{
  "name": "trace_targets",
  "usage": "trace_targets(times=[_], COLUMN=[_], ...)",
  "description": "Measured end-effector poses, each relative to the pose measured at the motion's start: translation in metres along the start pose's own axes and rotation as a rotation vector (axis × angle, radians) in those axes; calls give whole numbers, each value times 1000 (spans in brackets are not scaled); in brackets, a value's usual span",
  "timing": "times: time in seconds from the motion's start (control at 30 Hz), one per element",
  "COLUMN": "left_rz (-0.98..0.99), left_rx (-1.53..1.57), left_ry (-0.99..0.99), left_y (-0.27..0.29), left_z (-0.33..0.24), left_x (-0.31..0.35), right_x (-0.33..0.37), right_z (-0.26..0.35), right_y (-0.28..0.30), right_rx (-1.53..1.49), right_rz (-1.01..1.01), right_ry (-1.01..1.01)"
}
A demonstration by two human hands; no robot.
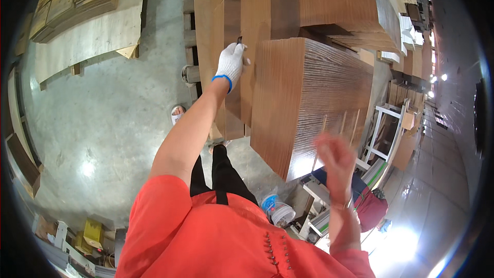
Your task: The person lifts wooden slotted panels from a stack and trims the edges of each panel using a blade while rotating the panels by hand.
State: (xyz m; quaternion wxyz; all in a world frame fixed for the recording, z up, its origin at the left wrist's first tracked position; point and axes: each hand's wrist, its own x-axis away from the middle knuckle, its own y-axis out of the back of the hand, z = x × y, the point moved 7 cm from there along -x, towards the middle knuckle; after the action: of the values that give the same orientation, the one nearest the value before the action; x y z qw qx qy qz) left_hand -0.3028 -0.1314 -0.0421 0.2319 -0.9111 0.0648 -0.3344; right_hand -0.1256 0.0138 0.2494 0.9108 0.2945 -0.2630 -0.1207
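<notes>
In the head view, my left hand (230, 65) wears a white knit glove with a blue cuff. Its fingers are closed on a small dark object (239, 39), whose tip pokes out past them; its kind is hard to make out. That hand is over the long brown boards (256, 36) ahead of me. My bare right hand (335, 155) is smeared by motion, so its fingers cannot be read. It is close to the lower right part of a thick stack of brown sheets (278, 98), whose layered edges show as many fine lines.
A wooden pallet (190, 36) lies under the boards. At the upper left, more brown boards (77, 0) rest on a pale sheet (92, 46). A white bucket (282, 214) stands by the stack, near white metal frames (383, 131). Another person in dark red (371, 208) is at the right.
</notes>
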Motion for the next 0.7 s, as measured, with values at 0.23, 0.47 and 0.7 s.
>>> trace_targets(times=[0.23,0.47,0.7], left_rz=[38,5,32], left_rx=[56,98,141], left_ry=[58,118,143], left_y=[-29,-27,-35], left_z=[-11,4,12], left_x=[28,25,25], right_x=[-164,-190,-195], right_z=[91,88,81], right_y=[-41,-83,-81], right_rx=[520,1083,1023], right_rz=[-88,-61,-95], right_ry=[713,368,357])
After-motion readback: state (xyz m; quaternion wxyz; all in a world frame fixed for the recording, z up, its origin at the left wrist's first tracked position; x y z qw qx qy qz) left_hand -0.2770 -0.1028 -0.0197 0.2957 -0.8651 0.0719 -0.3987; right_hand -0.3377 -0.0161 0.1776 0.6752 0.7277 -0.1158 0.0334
